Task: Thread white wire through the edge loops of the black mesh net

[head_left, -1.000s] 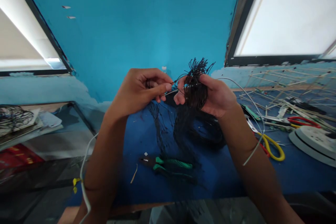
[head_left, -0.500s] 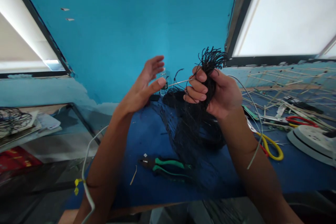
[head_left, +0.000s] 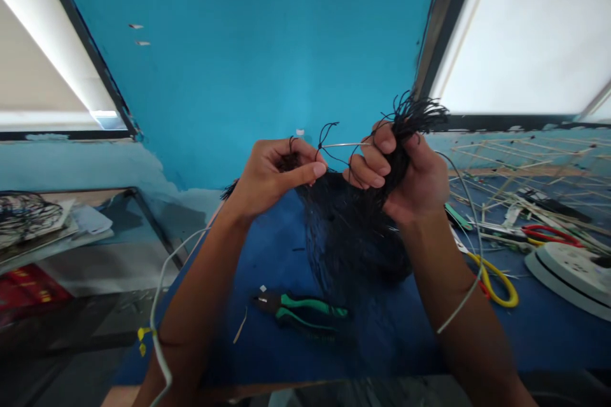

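Observation:
My right hand (head_left: 405, 172) is wrapped round a bundle of black cords (head_left: 401, 146), whose loose ends fan out above the fist. A thin pale wire (head_left: 346, 144) runs left out of this hand, with a knotted black cord at its tip. My left hand (head_left: 286, 172) pinches black strands beside that tip, thumb against fingers. Below both hands a dark mass of netting (head_left: 353, 235) hangs down over the blue table (head_left: 267, 248). From behind the right hand, a longer pale wire (head_left: 470, 191) curves down past the forearm.
Green-handled pliers (head_left: 305, 313) lie at the front of the table. To the right are yellow-handled scissors (head_left: 499, 283), a white reel (head_left: 573, 276), red-handled scissors (head_left: 554, 235) and a frame of thin sticks (head_left: 534, 152). A white cable (head_left: 155, 305) hangs beside the left arm.
My left hand, open before, has closed on black strands near the wire's tip. The right hand has shifted slightly right with the bundle, and the view has moved a little.

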A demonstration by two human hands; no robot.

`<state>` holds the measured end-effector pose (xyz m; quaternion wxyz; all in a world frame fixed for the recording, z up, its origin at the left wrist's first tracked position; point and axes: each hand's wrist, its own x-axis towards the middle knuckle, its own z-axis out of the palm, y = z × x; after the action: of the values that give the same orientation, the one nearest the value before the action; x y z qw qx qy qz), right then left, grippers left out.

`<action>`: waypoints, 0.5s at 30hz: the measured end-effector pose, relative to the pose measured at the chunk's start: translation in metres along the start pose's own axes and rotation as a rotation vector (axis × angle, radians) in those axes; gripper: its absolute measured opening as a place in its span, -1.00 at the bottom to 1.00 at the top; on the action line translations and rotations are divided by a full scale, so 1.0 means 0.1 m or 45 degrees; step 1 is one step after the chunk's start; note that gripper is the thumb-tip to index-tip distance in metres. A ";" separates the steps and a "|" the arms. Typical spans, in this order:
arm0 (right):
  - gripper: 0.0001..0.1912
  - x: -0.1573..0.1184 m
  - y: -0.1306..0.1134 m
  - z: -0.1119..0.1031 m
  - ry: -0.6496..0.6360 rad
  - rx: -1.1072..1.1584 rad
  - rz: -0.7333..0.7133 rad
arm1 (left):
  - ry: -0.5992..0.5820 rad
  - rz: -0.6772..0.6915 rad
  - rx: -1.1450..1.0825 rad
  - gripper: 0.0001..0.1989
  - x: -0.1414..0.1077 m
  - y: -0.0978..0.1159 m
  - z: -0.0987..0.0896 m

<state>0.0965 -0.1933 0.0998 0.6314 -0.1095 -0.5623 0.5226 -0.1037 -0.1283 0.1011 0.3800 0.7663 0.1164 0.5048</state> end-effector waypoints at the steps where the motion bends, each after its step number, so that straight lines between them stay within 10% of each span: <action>1: -0.57 0.01 0.00 -0.01 0.027 -0.004 -0.056 | 0.035 0.053 0.088 -0.78 -0.01 0.02 0.00; 15: -0.59 0.03 -0.01 -0.07 -0.002 -0.022 0.121 | 0.209 0.282 0.452 -0.76 -0.03 0.10 -0.12</action>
<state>0.1020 -0.1887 0.0998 0.6044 -0.1411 -0.5613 0.5474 -0.1180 -0.1316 0.1086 0.1708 0.7857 0.1492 0.5756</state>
